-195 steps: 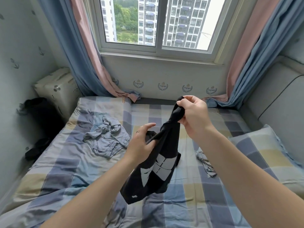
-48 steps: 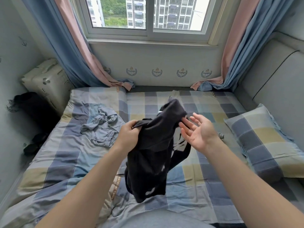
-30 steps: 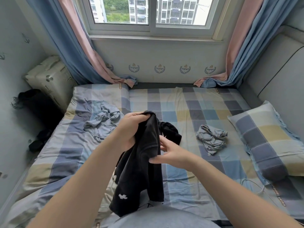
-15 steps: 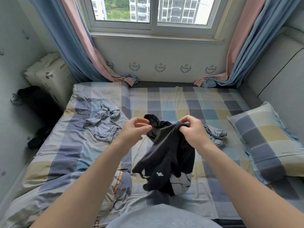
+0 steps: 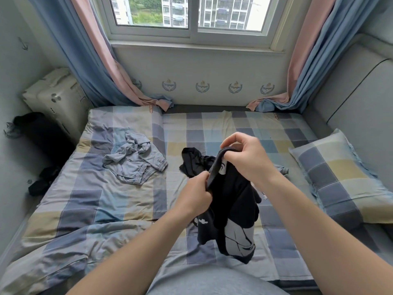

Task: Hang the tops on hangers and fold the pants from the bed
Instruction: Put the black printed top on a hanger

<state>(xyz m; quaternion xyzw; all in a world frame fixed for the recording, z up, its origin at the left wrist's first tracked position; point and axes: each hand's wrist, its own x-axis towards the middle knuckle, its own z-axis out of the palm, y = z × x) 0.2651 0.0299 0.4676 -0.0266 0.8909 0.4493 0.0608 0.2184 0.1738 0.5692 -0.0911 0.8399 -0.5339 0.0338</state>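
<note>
A grey garment (image 5: 282, 168) lies mostly hidden behind the right hand (image 5: 247, 161), which together with the left hand (image 5: 196, 195) pinches the collar (image 5: 215, 167) of the black top (image 5: 231, 201) held above the bed (image 5: 106, 199), its white neck label (image 5: 222, 168) unreadable.

1. Both bare forearms are stretched forward from the lower edge of the view and converge toward the middle.
2. The left hand (image 5: 196, 195) is closed in a fist, and a fold of the top (image 5: 231, 201) is gripped in it.
3. The right hand (image 5: 247, 159) is held higher, just beyond the left. Its fingers are curled downward, and the top's edge is pinched beneath them.
</note>
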